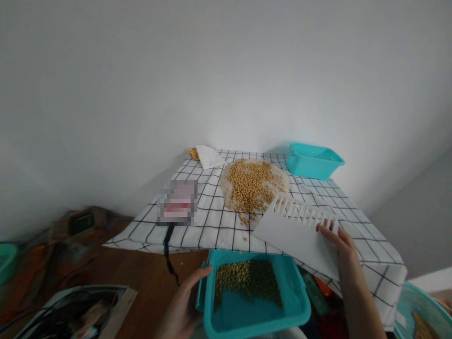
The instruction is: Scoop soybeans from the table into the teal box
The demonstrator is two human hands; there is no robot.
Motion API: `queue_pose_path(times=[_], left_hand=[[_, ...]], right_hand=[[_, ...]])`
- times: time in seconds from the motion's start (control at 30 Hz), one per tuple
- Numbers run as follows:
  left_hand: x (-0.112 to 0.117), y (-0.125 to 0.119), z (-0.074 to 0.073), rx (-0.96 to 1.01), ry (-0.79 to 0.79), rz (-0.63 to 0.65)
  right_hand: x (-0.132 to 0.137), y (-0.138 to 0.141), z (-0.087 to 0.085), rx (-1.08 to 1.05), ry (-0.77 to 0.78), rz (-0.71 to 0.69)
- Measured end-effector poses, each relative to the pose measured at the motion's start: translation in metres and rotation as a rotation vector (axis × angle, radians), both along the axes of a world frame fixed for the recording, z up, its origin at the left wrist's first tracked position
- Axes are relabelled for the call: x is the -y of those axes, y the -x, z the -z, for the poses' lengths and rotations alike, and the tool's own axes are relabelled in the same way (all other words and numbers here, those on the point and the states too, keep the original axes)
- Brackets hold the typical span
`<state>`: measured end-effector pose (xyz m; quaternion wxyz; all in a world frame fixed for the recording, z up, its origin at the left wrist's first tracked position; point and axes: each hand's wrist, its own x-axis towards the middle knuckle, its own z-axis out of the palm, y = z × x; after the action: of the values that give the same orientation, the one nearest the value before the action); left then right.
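Note:
My left hand [184, 301] grips the left side of a teal plastic bin [294, 306], its thumb over the rim. The bin is just below the table's front edge. Yellow beans [231, 275] and dark green beans [264, 278] lie along its far side, leaving the near part of its floor bare. In my right hand [341, 245] is a flat white plastic sheet [300, 238] with a slotted, comb-like edge. That sheet slants over the table's front right, its slots beside a spread of yellow beans [250, 183], which look like soybeans, on a round translucent mat [280, 179].
A checked cloth [212, 226] covers the table. At its back right stands another teal bin [312, 165]; a white cloth or paper [209, 156] lies back left. A blurred-out flat object [178, 202] with a black strap [167, 249] is at the left. An open box [116, 306] stands lower left.

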<state>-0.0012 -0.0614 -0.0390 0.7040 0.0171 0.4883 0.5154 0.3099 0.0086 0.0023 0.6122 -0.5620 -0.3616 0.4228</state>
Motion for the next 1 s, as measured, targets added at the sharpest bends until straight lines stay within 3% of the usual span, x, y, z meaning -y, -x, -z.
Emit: queue_pose_path(times=[0.2,0.47,0.6,0.73,0.9,1.0], left_hand=[[-0.002,-0.004,-0.005,-0.065,0.003,0.025],[0.0,0.003,0.019,-0.016,-0.027,0.038],[0.004,0.004,0.015,-0.164,-0.133,0.023],[0.007,0.003,0.01,-0.233,-0.136,0.016],[0.004,0.002,0.016,-0.161,-0.087,0.031],[0.0,-0.002,0.011,-0.044,-0.032,0.083]], right_hand=[[-0.009,0.002,0.007,0.017,-0.039,-0.006],[-0.012,0.002,0.013,0.098,-0.074,-0.056],[-0.011,0.004,0.015,0.122,-0.07,-0.066],[-0.012,0.006,0.015,0.138,-0.073,-0.063],[-0.011,0.006,0.011,0.148,-0.078,-0.081],[-0.01,0.005,0.01,0.115,-0.076,-0.089]])
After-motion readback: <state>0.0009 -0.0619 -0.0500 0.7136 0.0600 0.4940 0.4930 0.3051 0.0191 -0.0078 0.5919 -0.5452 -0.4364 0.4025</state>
